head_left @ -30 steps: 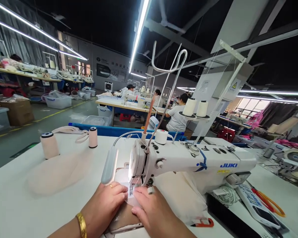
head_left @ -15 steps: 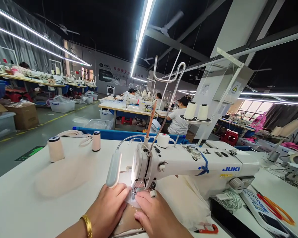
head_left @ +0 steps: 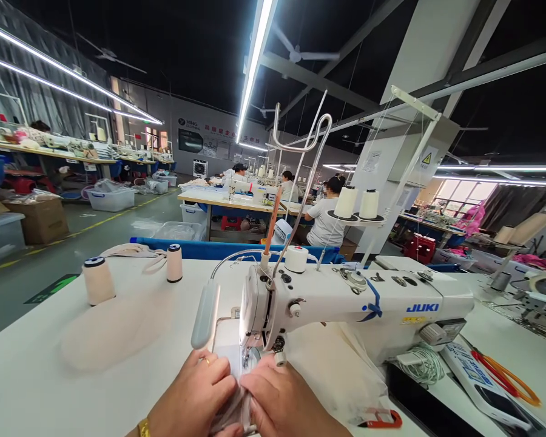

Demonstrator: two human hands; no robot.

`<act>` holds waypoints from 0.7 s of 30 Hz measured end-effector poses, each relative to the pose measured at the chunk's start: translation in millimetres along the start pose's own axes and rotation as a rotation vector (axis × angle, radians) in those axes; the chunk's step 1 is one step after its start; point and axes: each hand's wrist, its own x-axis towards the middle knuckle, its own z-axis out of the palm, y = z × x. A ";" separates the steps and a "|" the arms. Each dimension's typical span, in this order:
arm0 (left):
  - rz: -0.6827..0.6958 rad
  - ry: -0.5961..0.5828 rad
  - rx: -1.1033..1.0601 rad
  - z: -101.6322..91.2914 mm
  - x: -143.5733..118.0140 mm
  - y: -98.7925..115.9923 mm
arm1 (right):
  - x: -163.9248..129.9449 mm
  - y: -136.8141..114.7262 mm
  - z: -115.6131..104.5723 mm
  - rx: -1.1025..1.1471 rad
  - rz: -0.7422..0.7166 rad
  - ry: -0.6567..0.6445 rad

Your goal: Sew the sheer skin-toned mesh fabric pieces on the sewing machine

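Two thread spools (head_left: 99, 280) stood on the desk (head_left: 36, 376) beside a pale fabric piece (head_left: 113, 331). Red-handled scissors (head_left: 382, 419) lay at the right, near a coiled white cable (head_left: 421, 363). Beyond, a seated person (head_left: 324, 213) worked at another desk.

Left hand (head_left: 195, 397) and right hand (head_left: 284, 403) low, side by side, palms down, fingertips nearly meeting, fingers curled inward.

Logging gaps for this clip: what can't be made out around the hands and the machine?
- Needle, head view: too small, shadowed under the machine head.
- Fabric, head view: mostly covered by the left hand and right hand; the grip cannot be made out.
- Both wrists: cut off by the bottom edge.
- Wall sign: text too small to read.
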 end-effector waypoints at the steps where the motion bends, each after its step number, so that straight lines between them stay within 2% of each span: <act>1: -0.011 -0.004 -0.011 -0.9 -1.4 0.2 | -0.2 1.7 2.5 -0.034 -0.003 -0.015; 5: -0.050 -0.006 -0.043 -3.9 -3.7 3.0 | -0.9 8.1 6.9 -0.118 -0.006 -0.081; 11: 0.114 0.024 -0.097 2.5 1.5 -2.3 | 0.1 8.3 3.3 -0.069 -0.005 -0.089; 16: 0.060 -0.019 -0.080 4.5 0.3 -4.8 | 1.9 7.8 1.9 -0.161 0.013 -0.119; 21: 0.105 -0.016 -0.070 10.5 -2.4 -8.4 | -1.2 11.6 -0.3 -0.192 0.032 -0.132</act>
